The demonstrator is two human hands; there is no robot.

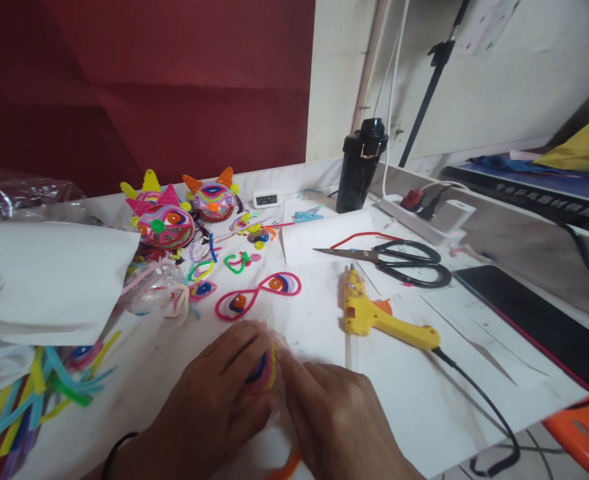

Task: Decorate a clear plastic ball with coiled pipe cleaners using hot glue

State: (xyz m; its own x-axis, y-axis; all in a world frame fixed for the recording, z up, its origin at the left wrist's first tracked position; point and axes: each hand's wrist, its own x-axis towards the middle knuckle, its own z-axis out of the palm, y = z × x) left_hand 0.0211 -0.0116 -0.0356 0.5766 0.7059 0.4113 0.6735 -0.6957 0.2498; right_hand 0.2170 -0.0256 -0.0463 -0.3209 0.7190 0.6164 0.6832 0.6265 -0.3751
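Note:
Near the bottom centre, my left hand (214, 393) is closed round a colourful craft piece (260, 373) with blue, pink and yellow pipe-cleaner strips. My right hand (327, 407) presses the piece's right edge, its fingers drawn together. The two hands hide most of the piece. Just beyond them lies a pink figure-eight loop (257, 291) with an orange and blue eye shape in each half. An orange strip (285, 467) shows below, between the hands. Right of the hands, a yellow glue gun (392, 323) lies on the white table (314, 320).
Black-handled scissors (394, 259) and a phone (539, 320) lie to the right. A black bottle (362, 167) stands at the back beside a power strip (424, 220). Decorated balls (164, 227) sit back left. Coloured pipe cleaners (29, 400) lie front left, by white paper (49, 280).

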